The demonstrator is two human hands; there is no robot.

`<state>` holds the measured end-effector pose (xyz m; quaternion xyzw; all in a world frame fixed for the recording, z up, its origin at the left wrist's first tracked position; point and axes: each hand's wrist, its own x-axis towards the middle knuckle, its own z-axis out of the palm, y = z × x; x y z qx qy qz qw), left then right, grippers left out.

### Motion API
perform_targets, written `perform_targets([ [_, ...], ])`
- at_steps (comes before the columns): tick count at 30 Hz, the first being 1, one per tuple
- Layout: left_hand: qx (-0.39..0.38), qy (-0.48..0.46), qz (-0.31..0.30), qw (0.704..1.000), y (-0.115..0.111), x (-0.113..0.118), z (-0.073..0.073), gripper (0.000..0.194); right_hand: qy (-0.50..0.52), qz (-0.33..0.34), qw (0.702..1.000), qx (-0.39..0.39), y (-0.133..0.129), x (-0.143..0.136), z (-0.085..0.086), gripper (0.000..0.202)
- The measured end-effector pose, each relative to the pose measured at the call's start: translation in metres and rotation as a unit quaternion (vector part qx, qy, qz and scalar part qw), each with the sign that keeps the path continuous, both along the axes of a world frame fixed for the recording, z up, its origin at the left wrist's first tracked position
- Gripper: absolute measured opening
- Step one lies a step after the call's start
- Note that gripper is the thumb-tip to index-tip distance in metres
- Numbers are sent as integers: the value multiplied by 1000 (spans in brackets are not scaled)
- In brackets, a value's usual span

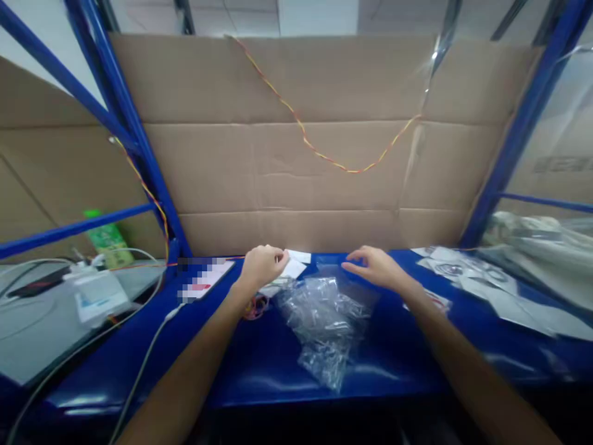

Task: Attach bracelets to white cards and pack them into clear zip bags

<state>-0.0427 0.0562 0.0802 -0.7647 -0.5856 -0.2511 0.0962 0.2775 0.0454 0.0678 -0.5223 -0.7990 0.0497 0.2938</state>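
Note:
On the blue tabletop (259, 377) lies a loose heap of clear plastic bags (324, 315). Beyond its left side is my left hand (263, 267), over some white cards (293, 269), with its fingers curled; whether they hold anything is hidden. My right hand (373, 267) hovers at the far right of the heap, thumb and fingers apart, with nothing between them. A bundle of reddish rubber bands or cord (256, 307) sits beside my left wrist.
A phone (208, 281) with a white cable lies on the left. Printed sheets (486, 278) spread across the right. Further left are a white box (99, 300) and a green bottle (109, 238). Cardboard (324, 185) and blue posts (519, 136) stand around the table.

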Motion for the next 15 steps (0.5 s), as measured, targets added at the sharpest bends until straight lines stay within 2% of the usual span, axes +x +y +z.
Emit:
perform_targets([
  [2,12,4,-44,999,-5,8,-3,44,-18,-36,999,7,-2,21,0,37],
  [5,20,6,-104,994,-10,18,-10,44,-49,-116,992,-9,-16,58,-7,45],
  [8,29,-1,-136,990,-11,24,-16,38,-110,-160,978,-79,-34,90,-25,69],
  [10,35,-3,-147,988,-11,25,-18,37,-127,-157,968,-148,-44,104,-38,78],
  [13,41,-1,-158,987,-10,25,-20,39,-136,-141,962,-191,-48,108,-52,57],
  [15,44,1,-163,986,-10,25,-20,40,-149,-142,960,-189,-45,102,-54,54],
])
